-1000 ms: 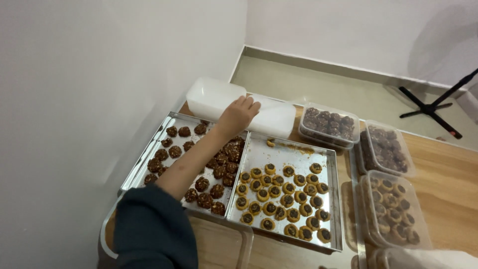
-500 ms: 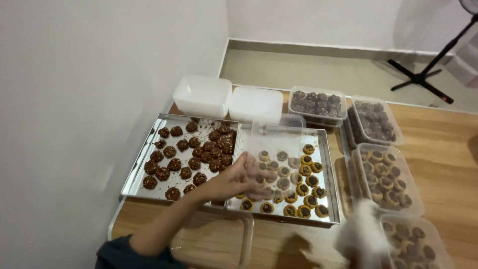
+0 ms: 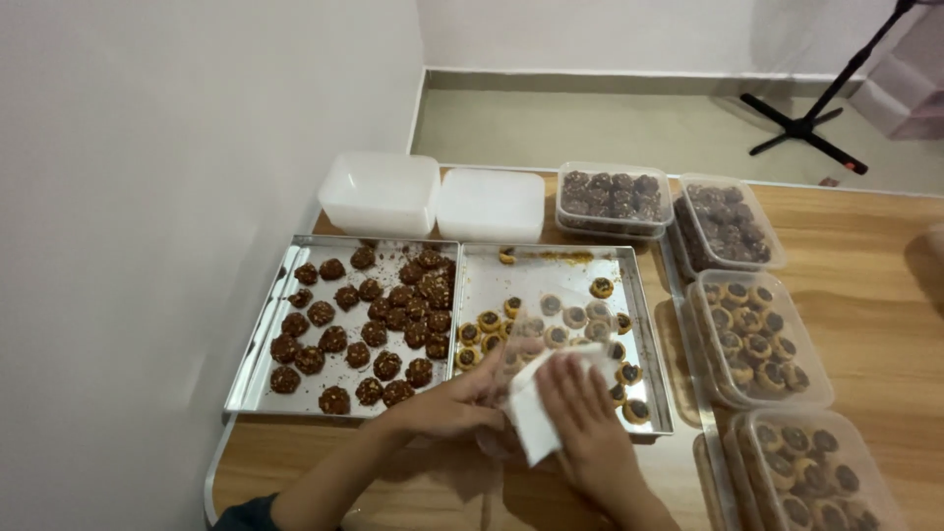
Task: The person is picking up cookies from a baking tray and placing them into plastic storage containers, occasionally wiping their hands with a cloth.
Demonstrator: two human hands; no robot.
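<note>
Lower centre: my left hand grips the light, flexible clear plastic tub by its rim; my right hand presses a soft white tissue inside.

White walls, wooden table, greenish floor

My left hand, earlier reaching to the stacked white tubs, is now back near me gripping a clear container, and my right hand has arrived, pressing a white cloth into it.
</note>
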